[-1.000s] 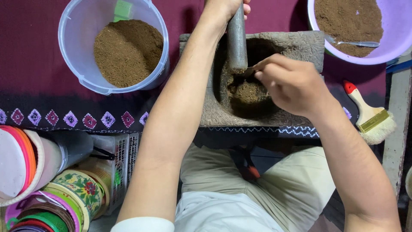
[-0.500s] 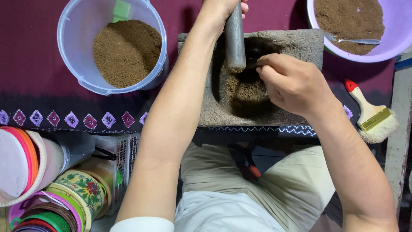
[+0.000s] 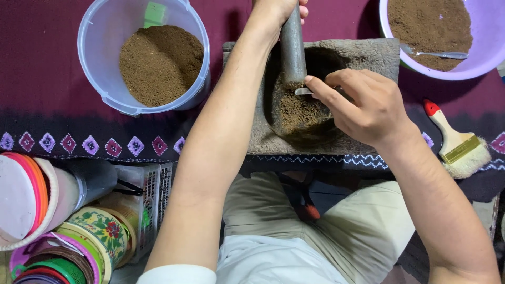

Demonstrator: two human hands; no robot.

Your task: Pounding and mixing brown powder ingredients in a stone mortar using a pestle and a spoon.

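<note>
A square stone mortar (image 3: 368, 58) sits on the dark red cloth with brown powder (image 3: 302, 113) in its hollow. My left hand (image 3: 279, 8) grips the top of a grey stone pestle (image 3: 292, 50), which stands upright in the hollow. My right hand (image 3: 368, 108) holds a small metal spoon (image 3: 303, 91) against the lower end of the pestle, with the forefinger stretched along it. Most of the spoon is hidden under the fingers.
A clear plastic bucket (image 3: 100, 58) of brown powder stands at the left. A purple bowl (image 3: 476, 66) with powder and a metal spoon (image 3: 434, 53) sits at top right. A paintbrush (image 3: 455, 144) lies at the right. Stacked colourful tins (image 3: 68, 231) fill the lower left.
My right hand has risen from the powder in the hollow to the pestle's lower end, and the spoon tip now shows against it. The pestle stays upright.
</note>
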